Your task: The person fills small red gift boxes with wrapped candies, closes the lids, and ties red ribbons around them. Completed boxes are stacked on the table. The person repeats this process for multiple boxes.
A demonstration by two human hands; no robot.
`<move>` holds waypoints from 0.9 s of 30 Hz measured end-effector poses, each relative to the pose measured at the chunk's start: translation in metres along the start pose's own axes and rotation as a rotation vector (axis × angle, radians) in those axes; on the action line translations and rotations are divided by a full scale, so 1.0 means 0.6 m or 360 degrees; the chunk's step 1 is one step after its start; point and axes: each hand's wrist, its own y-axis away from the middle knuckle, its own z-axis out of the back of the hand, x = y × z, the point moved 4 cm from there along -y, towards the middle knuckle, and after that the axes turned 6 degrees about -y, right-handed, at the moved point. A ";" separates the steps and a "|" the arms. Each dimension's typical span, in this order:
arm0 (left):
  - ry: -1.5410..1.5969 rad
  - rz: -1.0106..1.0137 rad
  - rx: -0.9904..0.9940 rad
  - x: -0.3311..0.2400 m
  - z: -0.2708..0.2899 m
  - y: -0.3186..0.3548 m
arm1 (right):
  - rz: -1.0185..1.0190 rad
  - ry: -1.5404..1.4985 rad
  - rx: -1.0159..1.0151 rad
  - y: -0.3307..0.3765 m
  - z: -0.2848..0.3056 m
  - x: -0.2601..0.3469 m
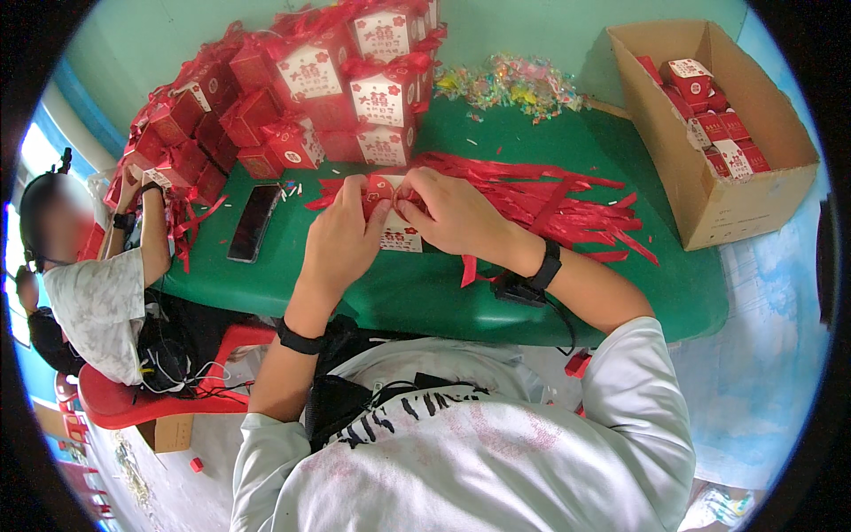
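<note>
Both my hands meet over a small red and white gift box (401, 240) near the middle of the green table. My left hand (341, 232) grips the box's left side, its thumb and fingers closed at the top edge. From the right, my right hand (456, 213) pinches at the top of the same box, fingertips close to the left thumb. The fingers hide much of the box's top. Just behind and to the right of my hands lies a spread of cut red ribbons (558, 199).
Stacked red gift boxes (310, 75) rise at the back left, beside a phone (253, 223). Wrapped candies (523, 84) lie along the wall. An open cardboard carton (753, 204) with red boxes stands at right. Another person (97, 288) works at the far left, near a red chair (115, 403).
</note>
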 end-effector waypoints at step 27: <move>0.0249 -0.0067 0.0037 -0.002 0.047 0.044 | 0.0430 0.0003 0.0003 0.011 -0.003 0.040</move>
